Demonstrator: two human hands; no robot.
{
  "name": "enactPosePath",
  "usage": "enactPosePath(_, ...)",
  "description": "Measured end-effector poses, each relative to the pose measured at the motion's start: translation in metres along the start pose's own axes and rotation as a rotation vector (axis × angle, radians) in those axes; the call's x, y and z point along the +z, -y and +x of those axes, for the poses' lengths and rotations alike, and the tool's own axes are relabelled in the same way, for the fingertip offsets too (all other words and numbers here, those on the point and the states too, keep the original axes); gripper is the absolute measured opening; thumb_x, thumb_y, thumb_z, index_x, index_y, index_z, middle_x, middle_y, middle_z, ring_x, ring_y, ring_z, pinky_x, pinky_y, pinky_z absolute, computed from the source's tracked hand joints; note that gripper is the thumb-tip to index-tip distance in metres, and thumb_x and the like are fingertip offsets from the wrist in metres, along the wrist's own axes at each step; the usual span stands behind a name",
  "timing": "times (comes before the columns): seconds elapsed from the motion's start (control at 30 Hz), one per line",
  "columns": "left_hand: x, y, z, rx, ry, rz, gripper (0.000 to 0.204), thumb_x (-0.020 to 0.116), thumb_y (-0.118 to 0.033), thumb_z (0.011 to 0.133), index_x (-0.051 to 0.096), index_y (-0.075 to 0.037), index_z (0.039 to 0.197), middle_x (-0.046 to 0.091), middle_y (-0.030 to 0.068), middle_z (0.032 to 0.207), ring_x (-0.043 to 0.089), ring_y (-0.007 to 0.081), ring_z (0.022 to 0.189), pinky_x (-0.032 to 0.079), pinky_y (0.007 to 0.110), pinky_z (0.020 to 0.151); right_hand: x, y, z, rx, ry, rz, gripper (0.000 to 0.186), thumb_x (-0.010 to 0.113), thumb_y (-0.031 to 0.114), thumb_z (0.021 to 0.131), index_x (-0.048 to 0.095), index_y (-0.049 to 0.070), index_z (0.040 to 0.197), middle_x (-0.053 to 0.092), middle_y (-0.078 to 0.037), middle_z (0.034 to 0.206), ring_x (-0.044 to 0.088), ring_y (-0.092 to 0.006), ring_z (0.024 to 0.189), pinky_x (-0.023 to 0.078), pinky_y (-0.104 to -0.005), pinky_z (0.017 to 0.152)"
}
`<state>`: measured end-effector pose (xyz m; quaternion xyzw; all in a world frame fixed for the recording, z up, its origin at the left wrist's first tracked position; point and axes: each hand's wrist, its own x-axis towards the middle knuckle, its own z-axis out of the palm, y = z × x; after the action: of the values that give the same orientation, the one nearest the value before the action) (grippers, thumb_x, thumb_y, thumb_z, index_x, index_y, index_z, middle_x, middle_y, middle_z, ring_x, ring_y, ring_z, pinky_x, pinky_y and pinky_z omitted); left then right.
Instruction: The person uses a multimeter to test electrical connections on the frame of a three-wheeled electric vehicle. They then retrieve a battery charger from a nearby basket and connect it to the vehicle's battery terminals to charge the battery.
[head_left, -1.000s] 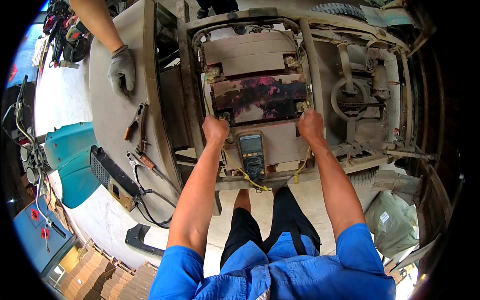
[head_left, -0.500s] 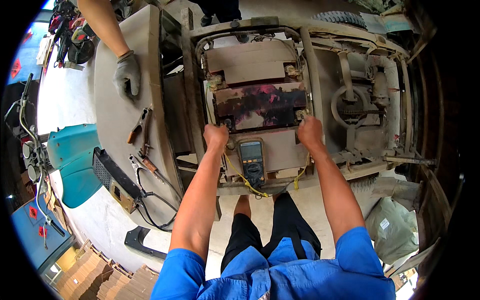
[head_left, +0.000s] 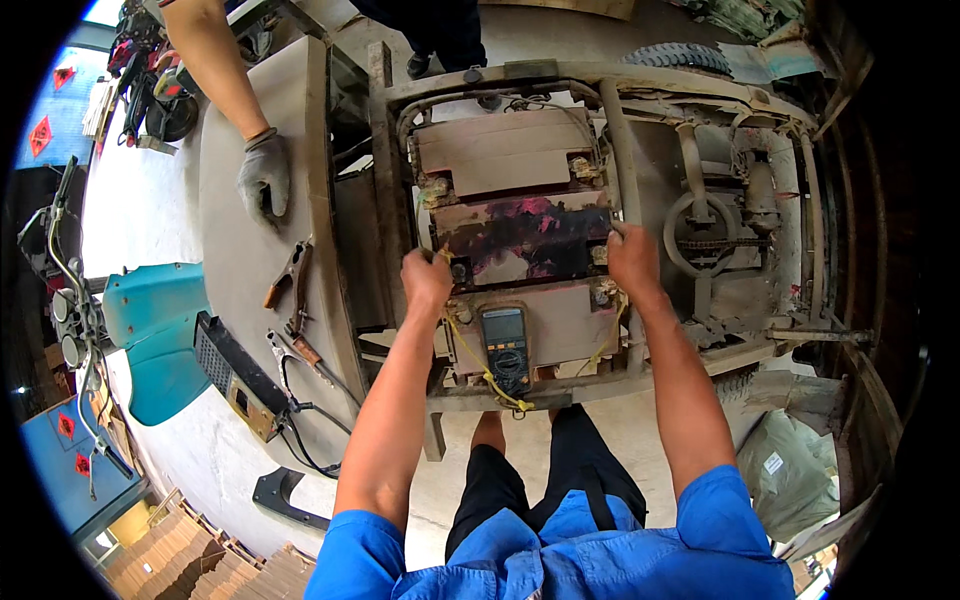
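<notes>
Dusty batteries sit in a metal frame [head_left: 384, 150]: a far battery [head_left: 500, 150], a middle battery [head_left: 530, 240] with a black and magenta stained top, and a near battery [head_left: 560, 330]. On the near one lies a multimeter [head_left: 505, 350] with yellow test leads [head_left: 462, 345]. My left hand [head_left: 427, 280] is closed on one lead's end, beside the left edge of the middle battery. At that battery's right edge my right hand [head_left: 635, 262] closes on the other lead's end. Fingers mostly hide both probes.
A co-worker's gloved hand [head_left: 263, 180] rests on the grey panel [head_left: 240, 215] at left. Clamps with wooden handles [head_left: 290, 285], a black perforated box [head_left: 235, 360] and cables lie there too. A teal panel [head_left: 150, 330] stands further left. Right of the batteries is a metal ring [head_left: 700, 235].
Both my hands have shifted slightly outward and away from me, off the middle battery's terminal corners. The view has moved a little. The multimeter stays on the near battery.
</notes>
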<state>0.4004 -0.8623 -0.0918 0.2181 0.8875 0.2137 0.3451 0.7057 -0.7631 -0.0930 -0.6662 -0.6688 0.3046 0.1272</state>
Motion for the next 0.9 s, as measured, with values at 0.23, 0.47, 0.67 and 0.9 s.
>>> enactPosePath(0.23, 0.007, -0.035, 0.039, 0.124, -0.055, 0.043, 0.018, 0.058, -0.013, 0.089, 0.06, 0.004, 0.091, 0.062, 0.0199, 0.081, 0.059, 0.0344, 0.071, 0.043, 0.05, 0.064, 0.003, 0.026, 0.046, 0.065, -0.015, 0.048, 0.031, 0.055, 0.022, 0.095, 0.065, 0.004, 0.119, 0.067, -0.024, 0.102, 0.064, -0.0412, 0.095, 0.053, -0.0578, 0.079)
enactPosePath(0.47, 0.028, -0.019, 0.086, 0.225, -0.099, 0.027, 0.02, 0.058, -0.015, 0.09, 0.059, 0.005, 0.09, 0.062, 0.0198, 0.077, 0.062, 0.0358, 0.071, 0.045, 0.051, 0.061, 0.032, 0.007, 0.082, -0.042, -0.038, -0.1, 0.024, 0.056, 0.02, 0.092, 0.067, 0.001, 0.101, 0.066, -0.026, 0.095, 0.061, -0.0459, 0.091, 0.048, -0.0566, 0.077)
enactPosePath(0.67, 0.026, -0.034, 0.086, 0.134, -0.076, 0.077, 0.02, 0.059, -0.013, 0.089, 0.059, 0.006, 0.091, 0.062, 0.0193, 0.072, 0.061, 0.0294, 0.054, 0.045, 0.045, 0.048, 0.035, 0.021, 0.097, -0.119, -0.082, -0.141, 0.025, 0.057, 0.021, 0.09, 0.068, -0.001, 0.099, 0.066, -0.026, 0.097, 0.062, -0.0464, 0.091, 0.051, -0.0543, 0.08)
enactPosePath(0.9, 0.027, -0.045, 0.078, -0.013, -0.03, 0.132, 0.025, 0.063, -0.015, 0.089, 0.06, 0.009, 0.094, 0.066, 0.022, 0.084, 0.066, 0.0304, 0.064, 0.049, 0.045, 0.054, 0.047, 0.013, 0.107, -0.108, -0.019, -0.232, 0.021, 0.052, 0.014, 0.086, 0.068, 0.002, 0.093, 0.067, -0.024, 0.095, 0.063, -0.0462, 0.091, 0.051, -0.0545, 0.079)
